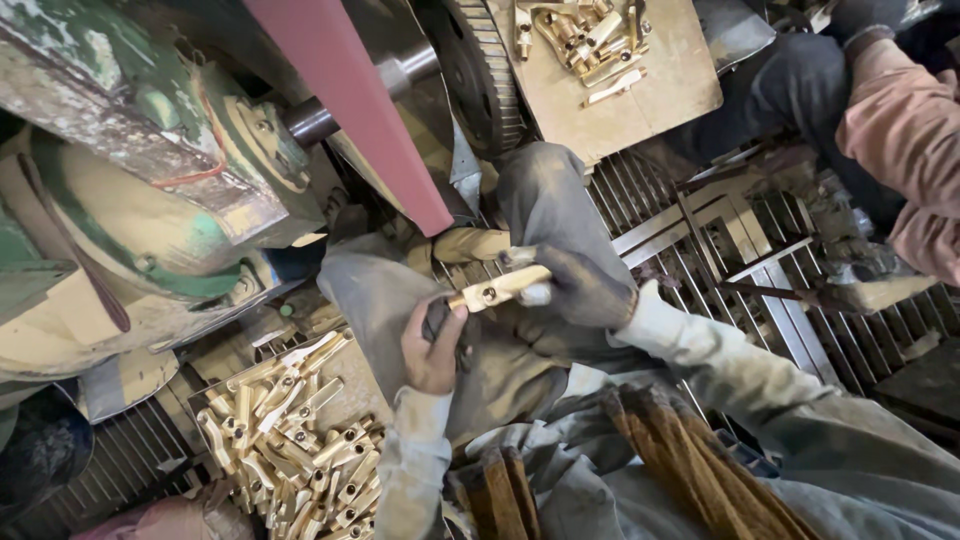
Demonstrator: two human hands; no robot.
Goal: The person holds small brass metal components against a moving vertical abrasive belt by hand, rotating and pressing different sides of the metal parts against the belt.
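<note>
1. Gripping one end of a brass part (497, 288), the left hand (432, 348) is bare, its thumb laid against the metal and its fingers curled shut around a dark rag (438, 318) under the part's near end.
2. The right hand (578, 290) wears a dark, grimy glove and is clamped on the other end of the same part, fingers wrapped over it.
3. The brass part is a short, pale-gold bar with a small round hole in its side; it lies nearly level between the two hands, just above the person's lap.
4. Below the hands is the person's grey, dust-stained trouser leg (380, 290), and pale sleeves run back from both wrists.
5. Just above the part hangs a reddish sanding belt (360, 100), running slantwise from the top edge down to a point near the hands, beside a steel shaft (350, 100).
6. To the left stands the machine body (130, 170), worn green and cream paint flaking off it.
7. At lower left a tray (360, 385) holds a heap of brass parts (290, 440) like the held one.
8. At the top a board (650, 90) carries a smaller heap (585, 40) of them.
9. A metal grate (740, 250) covers the floor to the right.
10. At upper right another person's sleeve (900, 130), pinkish, shows, well apart from the hands.
</note>
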